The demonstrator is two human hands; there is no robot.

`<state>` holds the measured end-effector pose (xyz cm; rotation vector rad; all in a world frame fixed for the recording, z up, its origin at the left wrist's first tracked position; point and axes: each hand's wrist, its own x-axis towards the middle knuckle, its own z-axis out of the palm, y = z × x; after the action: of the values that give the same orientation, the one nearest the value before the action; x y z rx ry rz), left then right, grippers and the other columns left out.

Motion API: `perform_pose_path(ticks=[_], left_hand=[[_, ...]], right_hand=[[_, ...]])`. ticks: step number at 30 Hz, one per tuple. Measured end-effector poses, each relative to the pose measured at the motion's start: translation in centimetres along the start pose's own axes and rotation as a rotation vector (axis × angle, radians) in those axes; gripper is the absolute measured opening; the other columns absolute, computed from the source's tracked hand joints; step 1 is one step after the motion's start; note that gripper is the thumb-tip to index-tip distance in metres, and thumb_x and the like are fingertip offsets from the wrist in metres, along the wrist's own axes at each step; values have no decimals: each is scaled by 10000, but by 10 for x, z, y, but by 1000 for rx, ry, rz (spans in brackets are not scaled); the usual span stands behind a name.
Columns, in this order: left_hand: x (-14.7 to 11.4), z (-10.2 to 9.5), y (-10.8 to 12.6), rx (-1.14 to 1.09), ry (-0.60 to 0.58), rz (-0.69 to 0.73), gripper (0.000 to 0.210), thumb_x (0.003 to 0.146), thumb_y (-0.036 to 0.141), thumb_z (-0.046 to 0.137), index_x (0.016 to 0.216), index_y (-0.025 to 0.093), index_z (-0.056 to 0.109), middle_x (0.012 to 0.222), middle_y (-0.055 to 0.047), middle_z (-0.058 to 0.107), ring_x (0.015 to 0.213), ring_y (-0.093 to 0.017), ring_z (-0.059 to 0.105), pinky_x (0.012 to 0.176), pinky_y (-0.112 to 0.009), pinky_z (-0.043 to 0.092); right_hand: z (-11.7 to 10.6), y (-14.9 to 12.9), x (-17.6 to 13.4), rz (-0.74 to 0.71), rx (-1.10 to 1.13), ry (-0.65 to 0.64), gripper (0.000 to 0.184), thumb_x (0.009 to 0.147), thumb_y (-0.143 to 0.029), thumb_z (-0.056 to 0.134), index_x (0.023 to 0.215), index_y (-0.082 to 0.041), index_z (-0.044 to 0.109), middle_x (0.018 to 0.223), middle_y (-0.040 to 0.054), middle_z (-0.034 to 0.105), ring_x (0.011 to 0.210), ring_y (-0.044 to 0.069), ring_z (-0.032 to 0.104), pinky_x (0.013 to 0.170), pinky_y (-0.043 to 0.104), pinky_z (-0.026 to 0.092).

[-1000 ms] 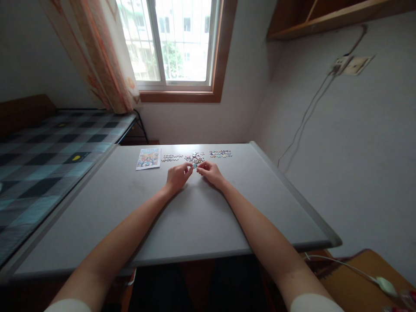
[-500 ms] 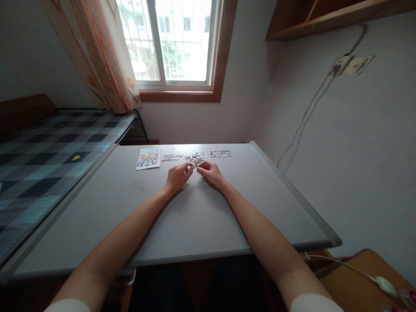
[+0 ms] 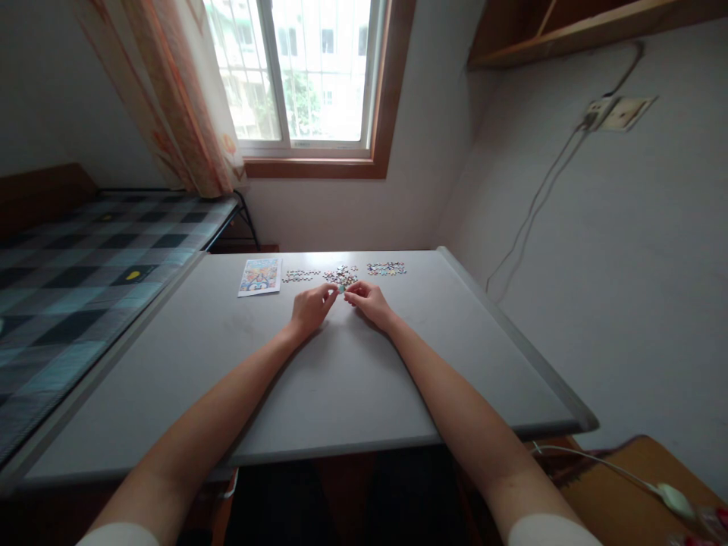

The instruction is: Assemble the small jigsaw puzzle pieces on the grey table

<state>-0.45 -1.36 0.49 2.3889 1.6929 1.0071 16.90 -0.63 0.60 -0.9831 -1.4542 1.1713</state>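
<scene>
Between my two hands is a small light-blue jigsaw piece (image 3: pixel 341 289), raised just in front of the loose pile. My left hand (image 3: pixel 312 308) pinches it from the left with thumb and forefinger. From the other side, the closed fingertips of my right hand (image 3: pixel 368 300) meet its right edge. Right behind the hands lies a heap of mixed jigsaw pieces (image 3: pixel 343 274). Pieces set out in rows (image 3: pixel 301 276) lie to the left of the heap, and another group in rows (image 3: pixel 387 268) lies to its right. A printed picture sheet (image 3: pixel 260 277) rests at the far left.
Everything lies on a grey-white table (image 3: pixel 353 379) with a raised right edge. A bed with a checked cover (image 3: pixel 130 243) adjoins the left side. The wall with a socket (image 3: pixel 619 114) and hanging cables is on the right. A wooden stool (image 3: pixel 642 485) stands at the lower right.
Both hands stay in the same place. The piece between the fingertips appears slightly turned; nothing else has visibly moved.
</scene>
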Motion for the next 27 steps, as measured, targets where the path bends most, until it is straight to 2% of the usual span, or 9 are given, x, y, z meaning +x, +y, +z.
perform_pose_path(ticks=[10,20,27], left_hand=[[0,0,0,-2,-33,42,305,917,365,450,1120,273,659,706,2,683,615,-123,599,603,-214,374],[-1,1,-1,24,-22,54,294,915,332,459,1094,250,679,736,-20,705,680,-138,628,623,-214,390],[-1,-1,2,52,10,53,286,910,313,474,1086,243,689,745,-24,714,648,-124,612,589,-208,356]], right_hand=[[-1,-1,0,-2,-8,-18,266,620,-385,722,724,-164,618,627,-8,595,587,110,511,587,260,430],[-1,0,1,0,-4,-22,268,619,-375,721,737,-152,632,641,0,607,600,109,521,585,252,429],[-1,1,1,2,-2,-30,281,630,-396,711,757,-157,634,670,15,638,626,121,548,594,255,435]])
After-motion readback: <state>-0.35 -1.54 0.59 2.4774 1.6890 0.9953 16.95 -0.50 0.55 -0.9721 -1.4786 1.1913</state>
